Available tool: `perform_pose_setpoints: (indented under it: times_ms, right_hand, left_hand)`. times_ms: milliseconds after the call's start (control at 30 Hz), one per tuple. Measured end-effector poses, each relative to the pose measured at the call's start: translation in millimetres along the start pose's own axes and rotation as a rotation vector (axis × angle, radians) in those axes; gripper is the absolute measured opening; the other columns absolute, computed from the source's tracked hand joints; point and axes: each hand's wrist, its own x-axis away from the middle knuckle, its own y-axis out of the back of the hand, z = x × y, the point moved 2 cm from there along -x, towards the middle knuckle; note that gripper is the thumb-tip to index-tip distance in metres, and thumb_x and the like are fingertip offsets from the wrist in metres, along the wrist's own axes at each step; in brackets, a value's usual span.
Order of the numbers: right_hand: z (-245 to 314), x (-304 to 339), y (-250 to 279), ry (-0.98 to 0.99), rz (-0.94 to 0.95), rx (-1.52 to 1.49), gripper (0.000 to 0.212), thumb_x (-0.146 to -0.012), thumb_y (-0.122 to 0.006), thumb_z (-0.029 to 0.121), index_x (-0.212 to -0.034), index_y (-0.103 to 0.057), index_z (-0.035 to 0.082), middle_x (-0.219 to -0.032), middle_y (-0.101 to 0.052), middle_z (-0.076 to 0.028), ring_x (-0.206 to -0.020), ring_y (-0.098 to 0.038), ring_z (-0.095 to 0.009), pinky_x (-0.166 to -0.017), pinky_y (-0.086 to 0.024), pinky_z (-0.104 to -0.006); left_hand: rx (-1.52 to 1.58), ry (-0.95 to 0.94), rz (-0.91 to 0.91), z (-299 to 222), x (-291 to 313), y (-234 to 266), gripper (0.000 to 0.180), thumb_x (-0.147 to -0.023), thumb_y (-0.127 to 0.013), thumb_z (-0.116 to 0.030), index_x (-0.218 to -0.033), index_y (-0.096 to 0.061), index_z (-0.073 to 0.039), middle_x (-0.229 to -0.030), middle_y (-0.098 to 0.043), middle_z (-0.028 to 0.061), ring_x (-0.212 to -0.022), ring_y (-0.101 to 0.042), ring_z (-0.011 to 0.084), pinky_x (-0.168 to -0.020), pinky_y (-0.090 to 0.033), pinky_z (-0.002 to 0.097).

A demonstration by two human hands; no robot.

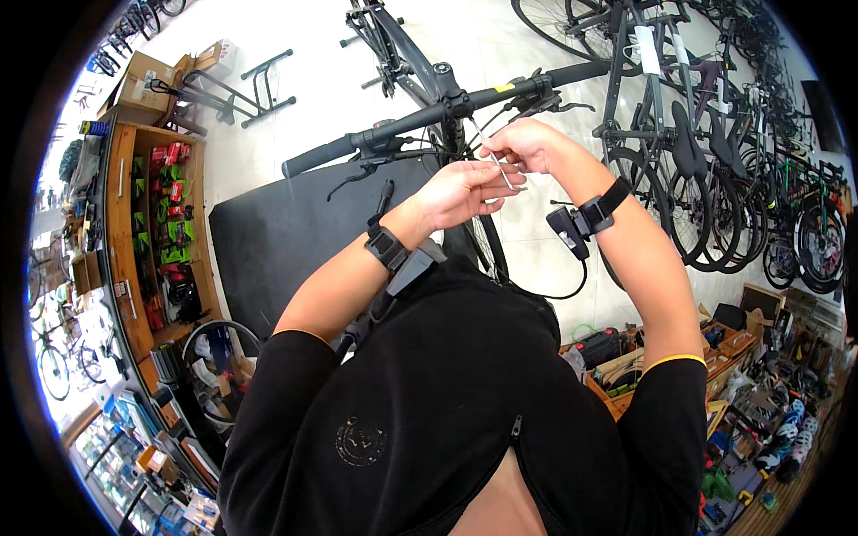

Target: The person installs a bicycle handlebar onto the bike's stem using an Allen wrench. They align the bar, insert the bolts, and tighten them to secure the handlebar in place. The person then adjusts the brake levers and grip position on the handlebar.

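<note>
Both hands meet in front of a bicycle's black handlebar, just below its stem. Between them is a thin silver hex key, slanting from the stem area down to a short bent end. My right hand pinches it with thumb and fingertips. My left hand is palm up, its curled fingers around the lower part of the key. Whether the key's upper tip touches the bicycle is unclear. Brake levers and cables sit close to the hands, and the front wheel shows partly below.
A dark mat lies under the bicycle on the left. Beyond it stand a black floor stand and a wooden cabinet of packaged parts. Rows of bicycles fill the right side. A tool bench is at lower right.
</note>
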Motion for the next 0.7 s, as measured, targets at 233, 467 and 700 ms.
perform_pose_setpoints:
  times_ms: [233, 467, 700]
  right_hand:
    - [8.5, 6.5, -8.9, 0.031, -0.086, 0.103, 0.019, -0.082, -0.07, 0.02, -0.071, -0.064, 0.006, -0.059, -0.054, 0.0, -0.046, -0.041, -0.009, -0.042, -0.027, -0.026]
    - [7.3, 4.8, -5.0, 0.087, -0.075, 0.002, 0.018, -0.087, -0.064, 0.014, -0.077, -0.067, -0.001, -0.059, -0.057, -0.005, -0.044, -0.044, -0.013, -0.04, -0.035, -0.0271]
    - [14.4, 9.6, -8.6, 0.066, -0.001, -0.014, 0.018, -0.091, -0.057, 0.012, -0.085, -0.065, -0.004, -0.06, -0.055, -0.005, -0.045, -0.044, -0.012, -0.039, -0.035, -0.028]
  left_hand:
    - [-0.159, -0.046, -0.213, 10.5, -12.1, 13.5, 0.013, -0.093, -0.061, -0.026, -0.097, -0.062, -0.013, -0.098, -0.066, -0.0014, -0.081, -0.057, 0.0062, -0.07, -0.04, 0.0231]
    - [0.048, 0.004, -0.047, 1.9, -2.9, -7.2, 0.015, -0.095, -0.058, -0.025, -0.101, -0.062, -0.012, -0.095, -0.064, -0.0026, -0.087, -0.057, 0.0078, -0.074, -0.041, 0.0249]
    - [-0.014, -0.068, -0.033, 9.3, -10.4, 16.8, 0.02, -0.097, -0.055, -0.025, -0.107, -0.061, -0.009, -0.101, -0.063, -0.001, -0.093, -0.055, 0.0084, -0.076, -0.041, 0.0254]
